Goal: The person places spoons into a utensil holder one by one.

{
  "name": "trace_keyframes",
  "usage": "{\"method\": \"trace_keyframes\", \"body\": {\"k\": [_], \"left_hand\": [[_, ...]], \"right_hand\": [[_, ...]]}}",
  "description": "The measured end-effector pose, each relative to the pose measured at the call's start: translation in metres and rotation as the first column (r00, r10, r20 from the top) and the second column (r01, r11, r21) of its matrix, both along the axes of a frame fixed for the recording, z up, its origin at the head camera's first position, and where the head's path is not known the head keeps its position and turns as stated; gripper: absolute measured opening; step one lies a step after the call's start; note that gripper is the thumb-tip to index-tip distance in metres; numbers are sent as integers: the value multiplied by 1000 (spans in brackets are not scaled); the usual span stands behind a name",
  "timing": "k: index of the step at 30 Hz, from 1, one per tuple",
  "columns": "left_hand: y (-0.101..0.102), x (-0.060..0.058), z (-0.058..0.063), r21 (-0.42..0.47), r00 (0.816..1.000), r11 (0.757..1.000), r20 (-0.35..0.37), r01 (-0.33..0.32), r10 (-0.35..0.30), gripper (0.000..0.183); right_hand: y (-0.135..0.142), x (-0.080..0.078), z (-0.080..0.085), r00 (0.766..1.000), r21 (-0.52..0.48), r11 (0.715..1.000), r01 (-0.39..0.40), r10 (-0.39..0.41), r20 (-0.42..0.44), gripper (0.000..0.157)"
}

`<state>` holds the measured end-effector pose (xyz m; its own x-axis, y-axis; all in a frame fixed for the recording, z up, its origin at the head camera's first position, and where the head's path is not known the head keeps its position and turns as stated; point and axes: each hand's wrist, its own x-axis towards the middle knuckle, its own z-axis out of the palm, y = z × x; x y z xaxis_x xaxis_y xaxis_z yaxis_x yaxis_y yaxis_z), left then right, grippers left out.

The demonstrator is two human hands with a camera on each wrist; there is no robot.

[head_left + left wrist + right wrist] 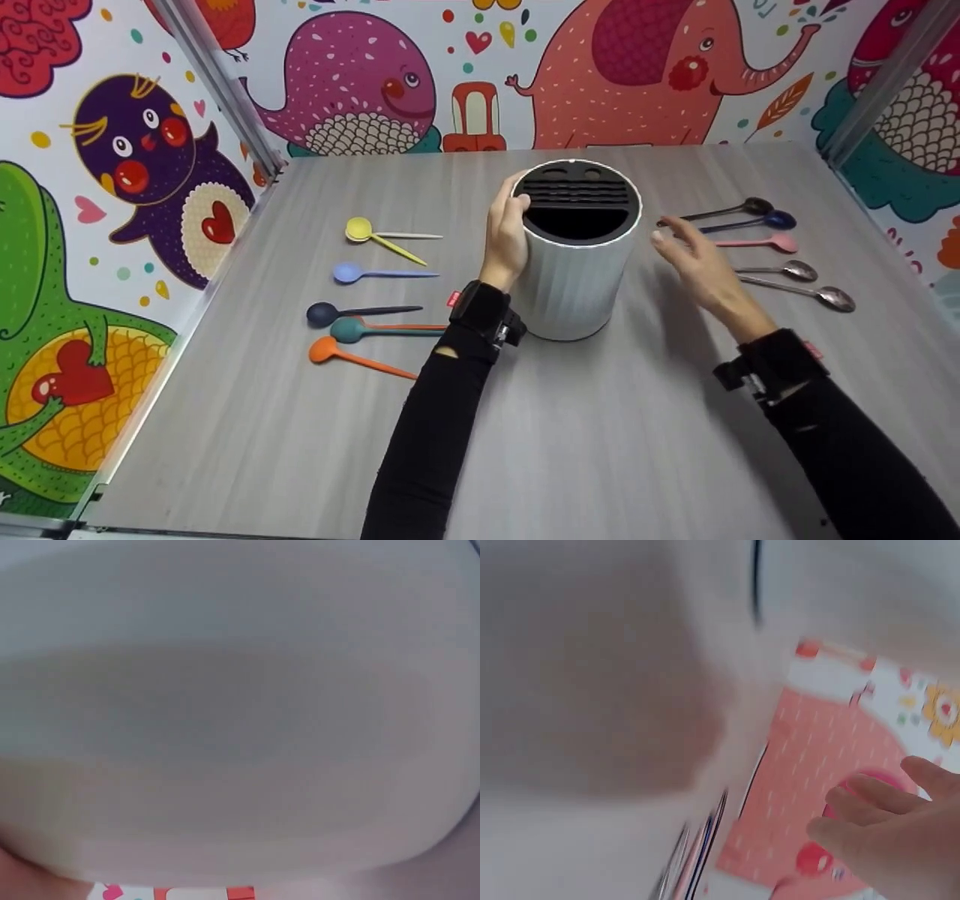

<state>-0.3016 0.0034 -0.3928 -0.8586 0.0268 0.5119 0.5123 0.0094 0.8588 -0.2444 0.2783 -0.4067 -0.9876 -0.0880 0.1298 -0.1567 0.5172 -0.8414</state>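
Note:
A white ribbed cylindrical utensil holder (574, 289) with a black slotted top (576, 193) stands upright on the grey table. My left hand (506, 236) grips its left side, thumb at the top rim. The holder's pale wall (240, 705) fills most of the left wrist view. Just right of the holder, and apart from it, my right hand (697, 270) hovers with fingers extended and nothing held. Its loosely spread fingers (877, 799) show in the right wrist view. Behind and beside this hand lie a pink spoon (784, 241) and a dark blue spoon (780, 220).
Further right lie a black spoon (757, 205) and two silver spoons (801, 271). To the left are a yellow spoon (358, 229) over a whitish one, a periwinkle spoon (347, 273), a navy spoon (322, 314), a teal spoon (347, 330) and an orange spoon (324, 349). Printed walls enclose the table.

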Motion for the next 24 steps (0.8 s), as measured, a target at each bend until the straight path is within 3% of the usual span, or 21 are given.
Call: {"method": "trace_keyframes", "body": {"k": [6, 13, 19, 24], "left_hand": [[1, -1, -2, -2, 1000, 1000, -8, 0, 0, 58], [1, -1, -2, 4, 1000, 1000, -5, 14, -14, 58], [1, -1, -1, 13, 1000, 1000, -14, 7, -7, 59], [0, -1, 0, -4, 1000, 1000, -20, -5, 5, 60]], "right_hand": [[60, -1, 7, 992, 257, 963, 77, -101, 82, 88], [140, 6, 6, 984, 523, 849, 76, -150, 99, 103], [178, 15, -5, 934, 617, 781, 97, -285, 213, 115], [195, 20, -20, 897, 630, 775, 40, -305, 319, 122]]}}
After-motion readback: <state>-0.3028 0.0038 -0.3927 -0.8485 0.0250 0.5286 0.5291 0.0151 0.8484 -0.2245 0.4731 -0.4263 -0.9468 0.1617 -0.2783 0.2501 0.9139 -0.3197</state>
